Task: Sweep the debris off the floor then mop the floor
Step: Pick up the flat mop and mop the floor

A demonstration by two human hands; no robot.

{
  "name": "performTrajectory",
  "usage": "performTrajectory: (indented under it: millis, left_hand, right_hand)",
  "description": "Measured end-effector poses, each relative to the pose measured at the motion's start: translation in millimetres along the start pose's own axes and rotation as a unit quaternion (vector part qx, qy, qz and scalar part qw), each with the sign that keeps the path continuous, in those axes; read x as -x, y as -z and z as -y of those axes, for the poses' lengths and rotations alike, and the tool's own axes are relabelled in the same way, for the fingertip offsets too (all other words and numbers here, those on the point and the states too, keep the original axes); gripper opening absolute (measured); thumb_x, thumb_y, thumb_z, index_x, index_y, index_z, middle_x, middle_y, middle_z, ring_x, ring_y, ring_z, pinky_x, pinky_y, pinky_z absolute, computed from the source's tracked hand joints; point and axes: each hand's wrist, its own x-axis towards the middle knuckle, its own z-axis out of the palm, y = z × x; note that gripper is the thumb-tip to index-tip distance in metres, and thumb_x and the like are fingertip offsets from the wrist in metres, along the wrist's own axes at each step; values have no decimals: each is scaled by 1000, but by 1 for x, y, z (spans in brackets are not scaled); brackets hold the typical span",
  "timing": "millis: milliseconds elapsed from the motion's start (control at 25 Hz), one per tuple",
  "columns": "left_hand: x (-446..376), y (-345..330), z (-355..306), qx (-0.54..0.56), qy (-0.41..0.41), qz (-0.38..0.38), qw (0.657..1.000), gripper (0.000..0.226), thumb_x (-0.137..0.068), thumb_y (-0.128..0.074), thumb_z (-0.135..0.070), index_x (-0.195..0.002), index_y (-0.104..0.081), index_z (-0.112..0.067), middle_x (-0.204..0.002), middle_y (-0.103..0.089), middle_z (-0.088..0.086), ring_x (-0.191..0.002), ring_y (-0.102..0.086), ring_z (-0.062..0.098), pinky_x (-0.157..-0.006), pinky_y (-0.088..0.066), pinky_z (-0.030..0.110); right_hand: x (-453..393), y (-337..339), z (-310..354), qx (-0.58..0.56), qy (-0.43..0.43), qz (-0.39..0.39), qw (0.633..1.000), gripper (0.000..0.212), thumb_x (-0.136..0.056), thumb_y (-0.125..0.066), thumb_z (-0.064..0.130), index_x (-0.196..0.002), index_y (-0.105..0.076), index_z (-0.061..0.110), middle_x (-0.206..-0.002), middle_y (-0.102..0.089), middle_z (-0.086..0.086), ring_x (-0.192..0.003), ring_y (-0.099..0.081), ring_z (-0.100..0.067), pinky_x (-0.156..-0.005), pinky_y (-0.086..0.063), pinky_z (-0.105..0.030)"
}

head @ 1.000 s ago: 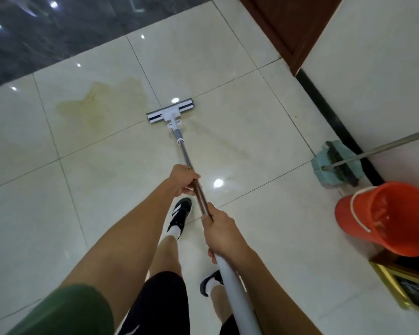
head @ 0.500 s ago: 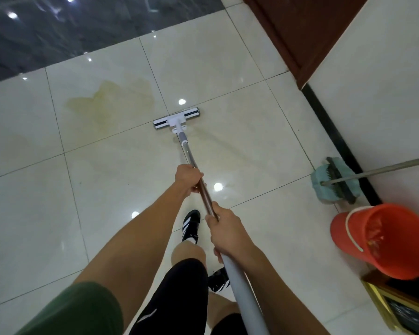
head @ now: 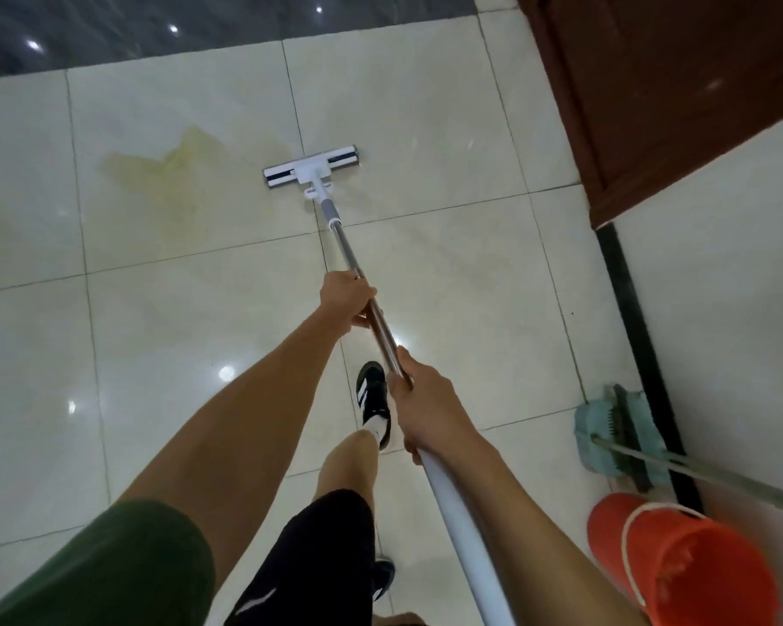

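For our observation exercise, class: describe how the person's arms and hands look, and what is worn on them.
Both hands, the left hand and the right hand, are bare, with no gloves, rings or watch visible. Both forearms are bare too. A short dark green sleeve covers the left upper arm; the right arm's sleeve is out of view.

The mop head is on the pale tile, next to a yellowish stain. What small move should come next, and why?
Probably slide the mop head to the left, over the yellowish stain. The head lies flat on the tile just right of the stain, which looks unwiped. Both the left hand and the right hand grip the mop handle, so a short sideways push seems easy.
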Motion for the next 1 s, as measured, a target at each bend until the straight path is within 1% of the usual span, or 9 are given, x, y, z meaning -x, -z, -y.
performTrajectory:
  millis: [80,160,280,360,440,520,640,800,1000]
  left_hand:
    - [-29,3,-46,1,5,-10,1000,14,-88,-66,5,-102,-63,6,-75,-66,19,-63,-74,37,-60,-61,56]
    - [-55,2,-88,10,10,-13,1000,9,-88,-66,5,-96,-63,4,-77,-65,19,-64,-74,38,-60,-61,56]
    - [-80,-1,-125,29,16,-16,999,10,-86,-66,7,-94,-63,3,-78,-64,19,-71,-74,42,-61,-61,58]
    - [-84,-5,-135,42,34,-5,999,11,-82,-69,9,-90,-63,3,-78,-62,19,-78,-73,46,-63,-61,60]
    - [-81,-13,-132,45,49,8,998,16,-81,-71,9,-94,-63,4,-79,-62,18,-81,-73,45,-64,-61,58]
    - [-74,-28,-122,48,56,14,997,19,-83,-72,8,-99,-63,3,-81,-63,17,-82,-74,43,-65,-62,56]
    - [-58,-50,-112,69,61,-1,996,19,-85,-71,6,-100,-63,-1,-83,-65,16,-83,-73,40,-67,-63,53]
    - [-21,-93,-94,101,49,-31,993,18,-85,-72,4,-101,-64,2,-88,-66,20,-88,-73,42,-68,-63,52]
    - [41,-163,-46,125,89,-35,988,23,-86,-70,4,-107,-64,6,-90,-66,20,-90,-73,42,-70,-62,54]
  right_hand:
    - [-37,23,34,10,6,3,1000,50,-106,-38,34,-155,-30,34,-132,-60,-8,-89,-62,-24,-84,-58,-39]
    - [-70,47,64,24,17,1,1000,51,-106,-39,35,-155,-30,33,-136,-58,-8,-100,-66,-29,-88,-58,-42]
    - [-104,76,91,35,17,11,999,51,-106,-39,34,-156,-28,33,-125,-60,-5,-82,-61,-19,-72,-55,-31]
    - [-112,89,93,55,26,18,998,51,-106,-38,34,-156,-28,32,-113,-61,-2,-79,-56,-15,-73,-54,-30]
    - [-108,99,82,83,30,30,996,50,-107,-36,34,-156,-27,32,-102,-58,1,-79,-55,-14,-74,-51,-29]
    - [-105,110,64,99,34,41,994,50,-108,-36,34,-157,-25,34,-94,-59,2,-71,-55,-12,-70,-50,-27]
    - [-100,130,45,93,51,59,993,50,-107,-36,33,-157,-26,34,-85,-60,6,-62,-55,-6,-57,-46,-20]
    - [-74,179,11,106,75,97,987,50,-107,-37,32,-156,-27,33,-87,-64,2,-61,-62,-11,-46,-44,-16]
    - [-27,237,-55,191,87,144,967,53,-107,-36,33,-158,-22,32,-85,-58,3,-62,-55,-7,-50,-40,-15]
